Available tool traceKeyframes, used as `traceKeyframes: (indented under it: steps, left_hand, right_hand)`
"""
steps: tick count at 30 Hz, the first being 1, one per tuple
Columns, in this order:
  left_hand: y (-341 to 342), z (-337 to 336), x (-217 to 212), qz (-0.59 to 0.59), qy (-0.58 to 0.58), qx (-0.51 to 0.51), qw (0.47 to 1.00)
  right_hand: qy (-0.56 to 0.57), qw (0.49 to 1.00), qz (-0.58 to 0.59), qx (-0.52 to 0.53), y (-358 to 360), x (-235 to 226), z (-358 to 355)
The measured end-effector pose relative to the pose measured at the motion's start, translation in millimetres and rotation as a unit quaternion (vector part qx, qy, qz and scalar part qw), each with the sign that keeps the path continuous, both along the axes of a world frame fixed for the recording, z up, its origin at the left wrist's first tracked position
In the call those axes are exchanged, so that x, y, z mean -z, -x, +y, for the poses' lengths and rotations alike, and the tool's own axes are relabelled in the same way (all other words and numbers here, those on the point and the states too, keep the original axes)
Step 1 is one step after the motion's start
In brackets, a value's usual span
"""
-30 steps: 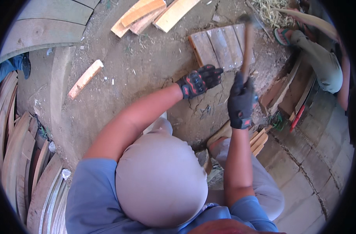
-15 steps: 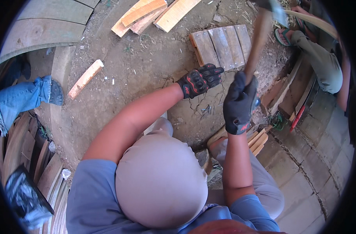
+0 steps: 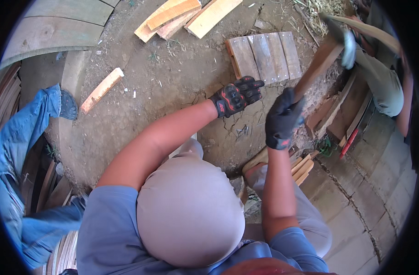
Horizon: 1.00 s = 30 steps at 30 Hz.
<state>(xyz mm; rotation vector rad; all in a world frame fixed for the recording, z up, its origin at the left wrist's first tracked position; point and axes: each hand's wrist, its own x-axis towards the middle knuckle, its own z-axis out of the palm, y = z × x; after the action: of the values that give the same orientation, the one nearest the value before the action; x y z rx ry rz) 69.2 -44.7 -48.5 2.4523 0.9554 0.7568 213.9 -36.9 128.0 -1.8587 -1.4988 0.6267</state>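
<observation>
A slatted wooden panel [image 3: 264, 57], made of several short boards nailed side by side, lies on the dirt in front of me. My left hand [image 3: 234, 96], in a black glove with red trim, is at the panel's near edge. Its fingers are drawn together and pointing right; whatever they may pinch is hidden. My right hand [image 3: 283, 120], gloved too, is closed round the wooden handle of a hammer [image 3: 320, 64]. The hammer is raised to the right of the panel, its metal head blurred. Several loose nails [image 3: 242, 131] lie on the soil below my left hand.
Cut boards [image 3: 172, 16] are piled beyond, and a single wood strip [image 3: 101, 89] lies to the left. A person's jeans [image 3: 23, 133] show at the left edge; another person's leg [image 3: 379, 87] is at the right. Short sticks [image 3: 302, 169] lie beside my right knee, near paving [image 3: 356, 197].
The hammer has tipped over to the right and its head is lower. My left hand stays beside the panel. At the left, the person in jeans has moved closer, covering the dark bag.
</observation>
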Motion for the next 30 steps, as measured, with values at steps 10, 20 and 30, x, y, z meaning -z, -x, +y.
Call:
traceKeyframes:
  steps: [10,20,30]
  left_hand:
    - [-2.7,-7.6,18.8,-0.047,0.116,-0.031,0.992]
    - [9.9,0.9,-3.2,0.019,0.015,-0.015,1.000]
    - [2.8,12.7,-23.2,0.062,0.080,0.010,0.995]
  right_hand:
    - [0.086,0.991,-0.101,-0.005,-0.3,-44.2,22.3]
    - [0.111,0.966,-0.223,-0.071,4.1,-1.2,10.5]
    - [0.219,0.931,-0.274,-0.104,-13.0,36.2,11.5]
